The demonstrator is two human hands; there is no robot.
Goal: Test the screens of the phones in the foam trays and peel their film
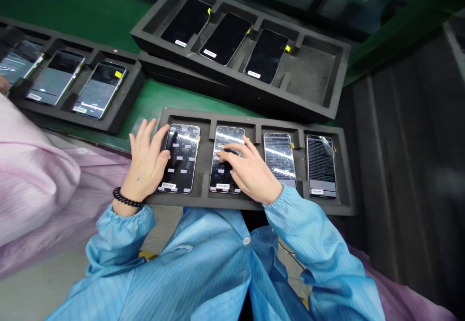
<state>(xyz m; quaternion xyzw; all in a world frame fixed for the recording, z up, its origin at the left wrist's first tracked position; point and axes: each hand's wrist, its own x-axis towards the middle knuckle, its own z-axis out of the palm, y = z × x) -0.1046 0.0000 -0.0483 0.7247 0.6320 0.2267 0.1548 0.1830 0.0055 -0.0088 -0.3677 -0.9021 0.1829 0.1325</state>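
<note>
A dark foam tray [203, 200] in front of me holds several phones in its slots. My left hand [146, 163], a black beaded band at its wrist, rests at the tray's left end with fingers spread, its thumb by the left edge of the first phone [183, 159]. Over the second phone [220, 178] is my right hand [250, 168], fingers apart and fingertips at the lit screen, holding nothing. Beside it lies a third phone [278, 151], partly covered by my hand and sleeve. The rightmost phone [321, 163] shows lines of text.
Behind, a second foam tray [336, 86] holds three dark-screened phones [267, 57] and has one bare slot at its right. Another tray [132, 81] with lit phones [100, 88] stands at the left, near a person's pink sleeve [83, 171]. The bench surface [163, 96] is green.
</note>
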